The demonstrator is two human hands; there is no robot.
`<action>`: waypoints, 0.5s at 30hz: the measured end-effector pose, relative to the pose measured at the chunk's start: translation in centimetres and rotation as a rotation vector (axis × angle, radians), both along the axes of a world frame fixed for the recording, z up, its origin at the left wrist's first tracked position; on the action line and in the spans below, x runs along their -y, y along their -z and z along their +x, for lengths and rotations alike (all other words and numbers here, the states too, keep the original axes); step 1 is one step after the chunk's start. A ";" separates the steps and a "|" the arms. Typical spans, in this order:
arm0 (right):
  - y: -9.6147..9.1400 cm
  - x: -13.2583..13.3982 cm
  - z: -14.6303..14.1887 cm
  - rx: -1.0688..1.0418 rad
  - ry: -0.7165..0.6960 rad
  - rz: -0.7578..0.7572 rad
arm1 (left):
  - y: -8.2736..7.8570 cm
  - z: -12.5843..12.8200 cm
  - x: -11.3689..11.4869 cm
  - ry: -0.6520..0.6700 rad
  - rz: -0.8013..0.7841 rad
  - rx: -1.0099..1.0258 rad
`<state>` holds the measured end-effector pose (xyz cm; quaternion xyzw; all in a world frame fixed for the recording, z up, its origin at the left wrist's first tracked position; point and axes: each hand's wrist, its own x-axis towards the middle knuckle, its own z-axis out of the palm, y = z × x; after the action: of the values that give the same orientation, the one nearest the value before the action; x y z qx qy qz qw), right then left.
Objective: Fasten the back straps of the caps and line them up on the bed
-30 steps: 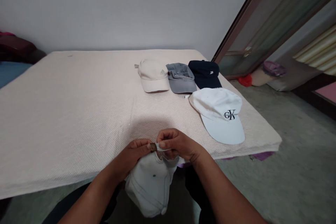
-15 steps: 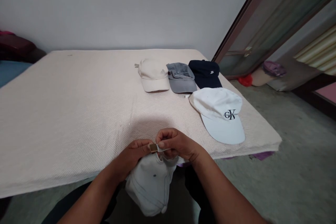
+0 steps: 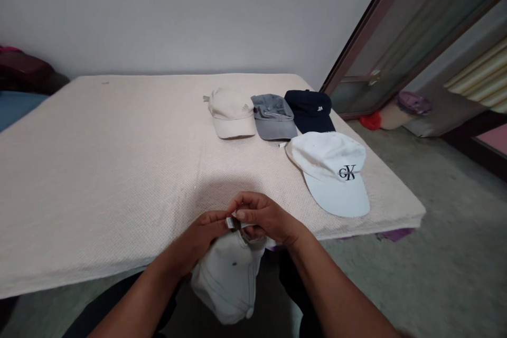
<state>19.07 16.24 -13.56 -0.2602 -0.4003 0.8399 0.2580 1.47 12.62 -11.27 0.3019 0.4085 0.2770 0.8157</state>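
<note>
A light grey baseball cap [image 3: 227, 280] hangs from both hands just off the front edge of the bed-like surface, its strap side up and its crown lower down. My left hand [image 3: 204, 232] is closed on one side of the back strap, close to the small buckle [image 3: 234, 223]. Pinched at the strap from the other side is my right hand [image 3: 259, 216], thumb over curled fingers. The strap's free end is partly hidden by the fingers. A white cap [image 3: 332, 169] with black letters lies to the right of the hands.
Farther back, a cream cap [image 3: 232, 111], a grey cap [image 3: 274, 116] and a navy cap [image 3: 309, 111] sit in a row on the white textured cover [image 3: 111, 169]. A wall [image 3: 178, 16] stands behind. Concrete floor [image 3: 455, 253] lies to the right.
The buckle has turned in the fingers; its brass face showed before and now a pale piece shows there. My right fingers have moved slightly left, nearer my left hand.
</note>
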 end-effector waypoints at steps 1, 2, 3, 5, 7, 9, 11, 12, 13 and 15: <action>-0.1 0.0 0.0 0.016 0.021 0.020 | -0.1 0.0 0.0 -0.004 0.000 0.008; -0.2 0.0 0.1 0.033 0.045 0.044 | -0.1 0.0 -0.1 -0.005 0.001 0.021; -0.2 0.0 0.2 0.052 0.070 0.071 | -0.1 -0.1 -0.1 -0.008 0.003 0.038; -0.4 0.0 0.6 0.086 0.119 0.122 | 0.0 -0.4 -0.2 -0.037 0.007 0.066; -0.4 -0.1 1.0 0.112 0.137 0.159 | 0.3 -0.9 -0.3 -0.097 0.005 0.076; -0.4 -0.2 1.4 0.118 0.127 0.166 | 0.5 -1.3 -0.4 -0.163 -0.010 0.084; -0.3 -0.2 1.6 0.113 0.104 0.142 | 0.7 -1.5 -0.5 -0.178 -0.028 0.112; -0.2 -0.2 1.6 0.109 0.094 0.125 | 0.7 -1.5 -0.5 -0.168 -0.034 0.128; -0.1 -0.2 1.6 0.104 0.086 0.110 | 0.7 -1.5 -0.5 -0.153 -0.037 0.141; 0.0 -0.2 1.5 0.091 0.078 0.101 | 0.7 -1.4 -0.4 -0.126 -0.044 0.143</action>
<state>20.58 16.47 -13.60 -0.3000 -0.4430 0.7954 0.2847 0.09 13.03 -11.95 0.2369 0.3733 0.3394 0.8303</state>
